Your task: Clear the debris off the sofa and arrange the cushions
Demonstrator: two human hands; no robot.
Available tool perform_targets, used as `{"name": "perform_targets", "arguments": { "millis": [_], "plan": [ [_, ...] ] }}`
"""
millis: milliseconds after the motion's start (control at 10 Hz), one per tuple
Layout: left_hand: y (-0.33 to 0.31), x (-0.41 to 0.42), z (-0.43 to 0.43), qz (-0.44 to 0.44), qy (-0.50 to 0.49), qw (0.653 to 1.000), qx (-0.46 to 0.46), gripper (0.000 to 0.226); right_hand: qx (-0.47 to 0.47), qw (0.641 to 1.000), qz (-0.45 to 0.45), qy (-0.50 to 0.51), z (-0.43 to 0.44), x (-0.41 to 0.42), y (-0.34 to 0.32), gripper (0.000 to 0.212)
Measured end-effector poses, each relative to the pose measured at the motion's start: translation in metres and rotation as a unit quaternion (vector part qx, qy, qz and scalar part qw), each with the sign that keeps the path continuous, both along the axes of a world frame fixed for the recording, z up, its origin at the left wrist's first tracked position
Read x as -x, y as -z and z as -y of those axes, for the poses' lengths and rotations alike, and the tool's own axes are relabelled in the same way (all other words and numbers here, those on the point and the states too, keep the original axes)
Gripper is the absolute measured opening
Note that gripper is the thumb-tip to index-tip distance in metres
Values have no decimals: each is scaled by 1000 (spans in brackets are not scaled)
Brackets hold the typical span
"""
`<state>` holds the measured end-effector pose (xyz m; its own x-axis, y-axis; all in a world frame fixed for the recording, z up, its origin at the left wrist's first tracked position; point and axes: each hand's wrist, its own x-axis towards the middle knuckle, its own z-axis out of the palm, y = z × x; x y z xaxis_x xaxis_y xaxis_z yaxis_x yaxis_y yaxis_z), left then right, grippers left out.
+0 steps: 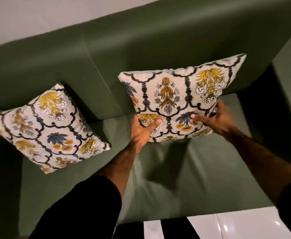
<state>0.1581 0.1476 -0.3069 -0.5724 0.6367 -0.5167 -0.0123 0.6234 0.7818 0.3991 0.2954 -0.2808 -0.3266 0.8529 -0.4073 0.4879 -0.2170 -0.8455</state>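
Both hands are on the right-hand square cushion with the cream floral print (179, 100), which stands nearly upright on the seat at the right end of the dark green upholstered sofa (141, 40), its far edge leaning toward the backrest. The left hand (141, 130) clasps the near left corner, thumb across the printed face and fingers hidden behind. The right hand (215, 119) holds the near right edge the same way, thumb pressed into the fabric. Both grips are closed on the cushion, not merely resting against it.

The second matching floral cushion (44, 128) sits well apart at the left end, turned on a corner like a diamond and tipped against the backrest. No debris shows on the visible seat, so the work looks to be down to arranging the cushions.

The risk from here, I think, is in the letting go. The held cushion is soft and stands on its edge; if it is not pushed back far enough to lean on the backrest, it may flop forward onto the seat. It also sits slightly skewed, right side higher, so it could settle crooked. And the left cushion's diamond set will not match a square one.
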Motion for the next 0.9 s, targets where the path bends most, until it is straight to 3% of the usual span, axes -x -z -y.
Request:
{"name": "perform_targets", "arguments": {
  "millis": [200,300,400,500,600,700,800,900],
  "plan": [
    [-17,18,-5,11,140,990,25,79,-57,996,22,59,19,9,-4,89],
    [-33,27,-7,-36,218,973,72,85,-56,994,59,71,34,10,-19,104],
    [-60,30,6,-78,213,969,101,92,-57,987,126,79,57,11,-45,102],
    [-96,37,40,-113,228,959,124,99,-92,981,133,105,101,24,-89,89],
    [-138,58,79,-249,276,923,100,92,-146,979,92,105,142,56,-152,81],
    [-193,103,106,-384,265,884,30,88,-213,970,-37,114,177,96,-239,77],
    [-263,164,106,-501,246,829,-21,85,-307,923,-195,123,207,133,-337,71],
    [-361,223,92,-609,214,757,-97,84,-409,849,-310,128,211,148,-455,69]
  ]
}}
